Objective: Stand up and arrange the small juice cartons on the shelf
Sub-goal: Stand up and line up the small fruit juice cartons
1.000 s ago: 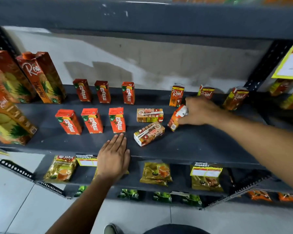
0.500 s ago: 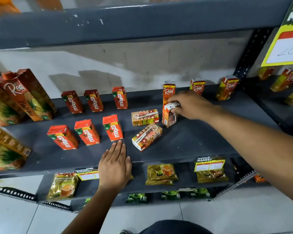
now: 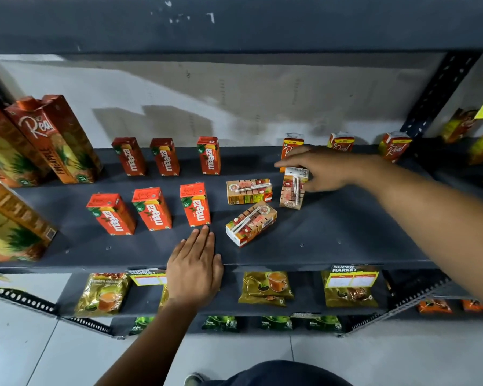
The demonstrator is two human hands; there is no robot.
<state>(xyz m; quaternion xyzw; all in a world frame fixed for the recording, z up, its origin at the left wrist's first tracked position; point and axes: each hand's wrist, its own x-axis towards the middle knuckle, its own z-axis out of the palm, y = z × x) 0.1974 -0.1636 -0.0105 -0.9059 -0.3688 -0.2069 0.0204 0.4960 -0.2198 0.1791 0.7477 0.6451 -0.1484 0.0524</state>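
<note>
On the dark grey shelf (image 3: 332, 232) a small orange juice carton (image 3: 292, 190) stands upright, straw side towards me. My right hand (image 3: 326, 168) hovers at its top, fingers loosened and spread, thumb beside its right edge. Two more small cartons lie flat: one (image 3: 248, 190) just left of the standing one, another (image 3: 251, 222) tilted nearer the front. My left hand (image 3: 195, 268) rests flat and open on the shelf's front edge. Small Real cartons (image 3: 341, 142) stand along the back right.
Red Maaza cartons stand in two rows of three, back (image 3: 165, 156) and front (image 3: 152, 208). Tall Real pineapple cartons (image 3: 56, 137) fill the left end. Tea pouches (image 3: 265, 288) lie on the lower shelf. The upper shelf (image 3: 234, 23) hangs low overhead.
My right hand tipped the carton from a slant to upright, set it down in front of a back-row Real carton, and loosened its fingers. My left hand stayed put.
</note>
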